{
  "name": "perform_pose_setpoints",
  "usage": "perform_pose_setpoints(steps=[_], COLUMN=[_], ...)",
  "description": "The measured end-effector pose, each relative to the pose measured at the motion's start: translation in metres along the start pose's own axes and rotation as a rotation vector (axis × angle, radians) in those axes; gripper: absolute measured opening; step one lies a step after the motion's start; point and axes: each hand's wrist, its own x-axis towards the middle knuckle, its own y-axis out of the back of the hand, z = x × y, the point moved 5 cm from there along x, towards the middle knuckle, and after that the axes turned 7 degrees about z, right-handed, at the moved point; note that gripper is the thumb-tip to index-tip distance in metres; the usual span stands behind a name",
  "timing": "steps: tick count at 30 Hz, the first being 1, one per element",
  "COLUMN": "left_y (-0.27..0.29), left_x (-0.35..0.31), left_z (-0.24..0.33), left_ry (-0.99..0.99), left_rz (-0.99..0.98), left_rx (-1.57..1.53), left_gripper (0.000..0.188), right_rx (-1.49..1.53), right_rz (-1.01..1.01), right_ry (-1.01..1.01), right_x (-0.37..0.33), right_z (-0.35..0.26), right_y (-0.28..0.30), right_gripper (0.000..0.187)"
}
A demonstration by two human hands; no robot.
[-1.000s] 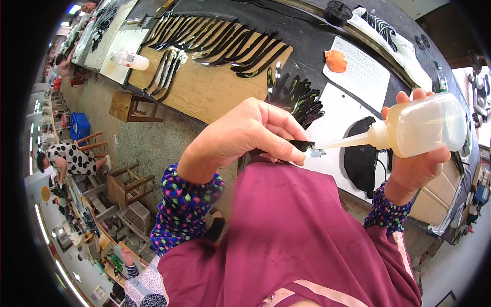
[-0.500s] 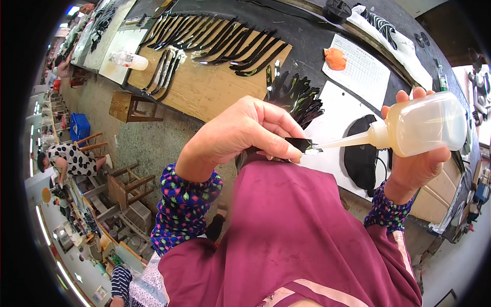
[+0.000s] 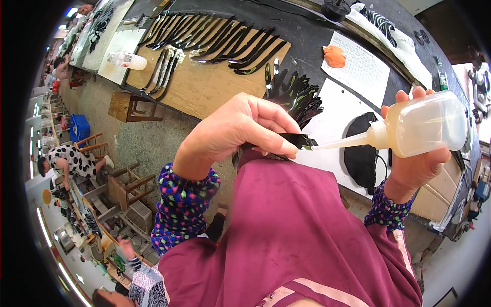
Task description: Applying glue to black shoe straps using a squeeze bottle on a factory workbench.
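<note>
My left hand pinches a glossy black strip between thumb and fingers, just above my maroon apron. Part of the strip is hidden behind the hand. On the right, my right hand is wrapped round a translucent squeeze bottle that lies tilted on its side, pale liquid inside. Its long tapered nozzle points left, the tip at the strip's end; whether they touch I cannot tell. Beyond my hands, a bundle of black strips spreads at the table edge.
Rows of curved black strips lie on a cardboard sheet. Nearby are a clear bottle, a printed sheet with an orange lump, and a black pouch. Wooden stools and co-workers are at left.
My left hand and the strip have shifted slightly left, and more of the strip's end shows. The squeeze bottle stays nearly still. At lower left, a co-worker has raised a hand.
</note>
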Motion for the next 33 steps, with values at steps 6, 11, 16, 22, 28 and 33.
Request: perform_pose_setpoints(steps=[6,11,16,22,28,33], left_y=[0.005,0.014,0.035,0.148,0.357,0.423], left_x=[-0.001,-0.005,-0.017,-0.007,0.041,0.093], left_z=[-0.004,0.0,-0.002,-0.031,-0.095,-0.092], left_ry=[-0.01,-0.008,-0.049,-0.155,-0.384,-0.628], left_rz=[0.016,0.026,0.103,0.517,1.223,1.349], left_rx=[-0.035,-0.063,-0.1,0.029,0.277,0.358], left_gripper=[0.022,0.022,0.022,0.025,0.02,0.024], right_rx=[-0.018,0.008,-0.035,-0.084,0.241,0.238], right_rz=[-0.002,-0.028,-0.081,0.101,0.318,0.414], right_ry=[-0.008,-0.034,-0.147,-0.142,-0.19,-0.205], right_x=[-0.001,0.002,0.005,0.012,0.017,0.018], right_z=[0.003,0.009,0.026,0.047,0.075,0.087], right_y=[-0.004,-0.008,-0.009,0.018,0.036,0.033], right_gripper=[0.092,0.09,0.085,0.076,0.064,0.063])
